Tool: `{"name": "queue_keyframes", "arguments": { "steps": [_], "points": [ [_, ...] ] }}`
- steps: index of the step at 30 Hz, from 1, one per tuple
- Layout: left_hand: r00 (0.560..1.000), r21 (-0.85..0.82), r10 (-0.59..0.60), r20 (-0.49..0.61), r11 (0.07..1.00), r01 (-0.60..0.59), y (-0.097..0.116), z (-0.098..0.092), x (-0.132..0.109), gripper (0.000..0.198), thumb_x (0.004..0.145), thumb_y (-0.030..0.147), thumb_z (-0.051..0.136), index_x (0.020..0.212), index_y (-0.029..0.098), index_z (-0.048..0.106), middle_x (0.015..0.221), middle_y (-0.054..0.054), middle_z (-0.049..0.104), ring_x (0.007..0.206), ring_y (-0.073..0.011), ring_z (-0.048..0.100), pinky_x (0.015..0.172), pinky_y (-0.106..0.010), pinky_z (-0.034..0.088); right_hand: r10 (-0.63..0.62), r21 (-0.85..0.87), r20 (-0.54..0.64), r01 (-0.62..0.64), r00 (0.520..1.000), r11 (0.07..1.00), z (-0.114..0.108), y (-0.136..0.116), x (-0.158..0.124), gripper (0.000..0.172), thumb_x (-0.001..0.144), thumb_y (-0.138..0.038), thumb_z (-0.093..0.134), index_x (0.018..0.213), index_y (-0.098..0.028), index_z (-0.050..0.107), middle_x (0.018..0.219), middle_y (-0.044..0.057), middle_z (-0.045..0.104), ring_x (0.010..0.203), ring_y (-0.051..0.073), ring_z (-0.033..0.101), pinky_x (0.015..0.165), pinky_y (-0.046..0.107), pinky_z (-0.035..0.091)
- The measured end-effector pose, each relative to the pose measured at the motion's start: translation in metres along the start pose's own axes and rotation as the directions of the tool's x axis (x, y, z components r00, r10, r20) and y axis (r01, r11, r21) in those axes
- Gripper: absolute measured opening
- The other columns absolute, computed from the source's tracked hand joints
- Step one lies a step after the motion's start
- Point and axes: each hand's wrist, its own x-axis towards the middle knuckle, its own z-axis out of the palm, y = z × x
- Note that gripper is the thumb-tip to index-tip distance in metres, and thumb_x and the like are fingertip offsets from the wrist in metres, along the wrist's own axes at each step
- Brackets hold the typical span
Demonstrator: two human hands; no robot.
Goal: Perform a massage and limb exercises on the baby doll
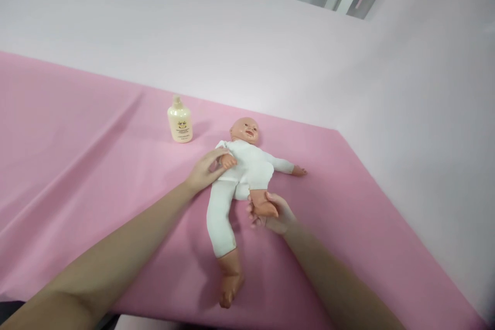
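A baby doll (247,162) in a white suit lies on its back on a pink cloth (96,165), head toward the far wall. One leg stretches toward me, the other is bent up. My left hand (204,170) pinches the doll's small hand at its near arm. My right hand (273,214) cups the foot of the bent leg, fingers curled around it. The doll's other arm lies stretched out to the right on the cloth.
A small cream lotion bottle (180,121) stands upright on the cloth, left of the doll's head. White partition walls (270,51) rise behind and to the right. The cloth's right edge runs diagonally past the doll.
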Motion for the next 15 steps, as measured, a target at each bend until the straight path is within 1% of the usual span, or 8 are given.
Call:
{"name": "queue_keyframes", "arguments": {
  "steps": [3, 5, 8, 9, 11, 13, 14, 15],
  "points": [
    [0.972, -0.081, -0.135, -0.191, 0.989, 0.122, -0.009, -0.001, 0.003, 0.05, 0.087, 0.047, 0.068, 0.128, 0.021, 0.059, 0.13, -0.01, 0.066, 0.123, -0.028, 0.061, 0.111, -0.045, 0.046, 0.165, -0.103, 0.209, -0.146, 0.964, 0.984, -0.004, 0.003, -0.004, 0.055, 0.072, -0.056, 0.074, 0.099, -0.009, 0.066, 0.094, 0.015, 0.075, 0.079, 0.023, 0.072, 0.072, 0.035, 0.057],
    [0.921, -0.256, -0.227, -0.318, 0.955, 0.147, -0.02, -0.003, 0.008, 0.052, 0.088, 0.048, 0.067, 0.131, 0.022, 0.055, 0.136, -0.011, 0.062, 0.128, -0.0275, 0.058, 0.111, -0.044, 0.046, 0.327, -0.215, 0.363, -0.263, 0.873, 0.94, -0.004, 0.003, -0.004, 0.063, 0.063, -0.056, 0.083, 0.099, -0.006, 0.068, 0.095, 0.019, 0.075, 0.082, 0.026, 0.073, 0.076, 0.036, 0.056],
    [0.793, -0.501, -0.412, -0.448, 0.851, 0.159, -0.041, -0.008, 0.014, 0.049, 0.09, 0.048, 0.066, 0.132, 0.025, 0.052, 0.145, -0.011, 0.055, 0.135, -0.0266, 0.053, 0.111, -0.042, 0.046, 0.526, -0.401, 0.523, -0.351, 0.671, 0.846, -0.002, 0.0, 0.001, 0.06, 0.064, -0.046, 0.088, 0.105, -0.006, 0.069, 0.1, 0.018, 0.075, 0.095, 0.028, 0.074, 0.084, 0.035, 0.056],
    [0.737, -0.562, -0.49, -0.465, 0.807, 0.181, -0.047, -0.01, 0.015, 0.045, 0.092, 0.047, 0.063, 0.13, 0.026, 0.052, 0.145, -0.01, 0.055, 0.135, -0.0267, 0.053, 0.111, -0.043, 0.046, 0.563, -0.45, 0.535, -0.352, 0.63, 0.821, 0.0, -0.002, 0.003, 0.053, 0.068, -0.042, 0.087, 0.105, -0.007, 0.069, 0.101, 0.017, 0.075, 0.101, 0.028, 0.073, 0.087, 0.033, 0.055],
    [0.651, -0.643, -0.608, -0.455, 0.73, 0.232, -0.057, -0.014, 0.016, 0.037, 0.097, 0.045, 0.056, 0.128, 0.025, 0.051, 0.142, -0.01, 0.057, 0.134, -0.0275, 0.054, 0.109, -0.045, 0.047, 0.607, -0.517, 0.523, -0.344, 0.598, 0.784, 0.002, -0.006, 0.005, 0.037, 0.074, -0.033, 0.084, 0.101, -0.011, 0.07, 0.102, 0.013, 0.075, 0.108, 0.026, 0.071, 0.091, 0.03, 0.054],
    [0.638, -0.658, -0.628, -0.445, 0.713, 0.243, -0.059, -0.015, 0.016, 0.034, 0.1, 0.045, 0.052, 0.128, 0.026, 0.051, 0.139, -0.009, 0.06, 0.134, -0.0278, 0.055, 0.108, -0.046, 0.049, 0.621, -0.542, 0.524, -0.334, 0.584, 0.771, 0.002, -0.006, 0.005, 0.032, 0.071, -0.027, 0.086, 0.094, -0.013, 0.069, 0.099, 0.01, 0.076, 0.106, 0.024, 0.071, 0.09, 0.029, 0.054],
    [0.658, -0.642, -0.6, -0.454, 0.733, 0.225, -0.058, -0.015, 0.016, 0.034, 0.099, 0.046, 0.052, 0.128, 0.027, 0.051, 0.139, -0.008, 0.06, 0.134, -0.0274, 0.055, 0.107, -0.046, 0.049, 0.624, -0.54, 0.538, -0.338, 0.567, 0.771, 0.0, -0.006, 0.005, 0.035, 0.067, -0.026, 0.089, 0.092, -0.014, 0.068, 0.096, 0.01, 0.076, 0.102, 0.025, 0.072, 0.088, 0.03, 0.055],
    [0.689, -0.614, -0.553, -0.469, 0.765, 0.196, -0.054, -0.013, 0.015, 0.035, 0.098, 0.047, 0.055, 0.128, 0.028, 0.052, 0.14, -0.008, 0.059, 0.134, -0.0266, 0.055, 0.108, -0.045, 0.049, 0.607, -0.512, 0.549, -0.343, 0.575, 0.788, -0.002, -0.005, 0.004, 0.04, 0.061, -0.028, 0.092, 0.089, -0.014, 0.067, 0.091, 0.01, 0.075, 0.096, 0.025, 0.073, 0.084, 0.031, 0.056]
  ]
}}
